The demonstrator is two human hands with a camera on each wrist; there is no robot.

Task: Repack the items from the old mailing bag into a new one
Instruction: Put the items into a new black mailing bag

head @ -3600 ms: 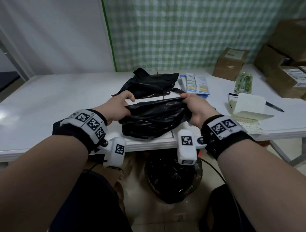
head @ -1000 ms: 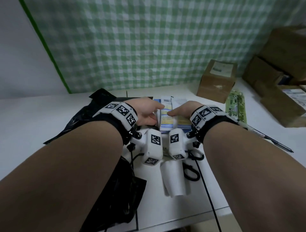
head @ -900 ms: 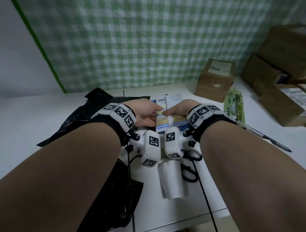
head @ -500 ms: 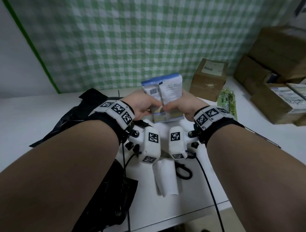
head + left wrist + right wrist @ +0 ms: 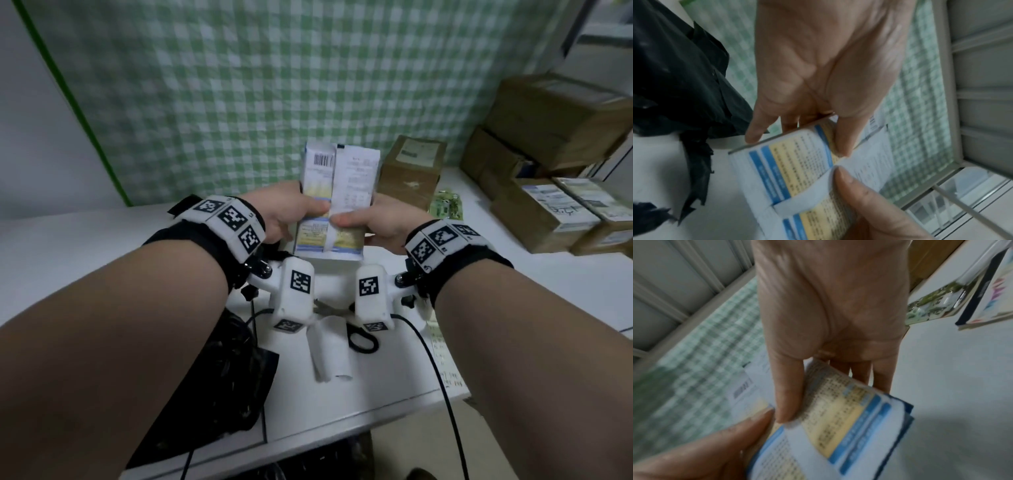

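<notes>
Packets (image 5: 334, 202), barcoded with blurred, unreadable print, stand upright above the table (image 5: 85, 253), pinched by left hand (image 5: 287, 214) and right hand (image 5: 380, 222)

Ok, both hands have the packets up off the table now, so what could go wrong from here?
The packets are a loose stack pinched only at the lower part by the left hand and right hand; one could slide out. The black mailing bag overhangs the table edge and may slip off.

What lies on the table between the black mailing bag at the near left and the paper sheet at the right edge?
In the head view, between the black mailing bag and the paper sheet lie a curled white label strip and black-handled scissors, on the white table.
</notes>
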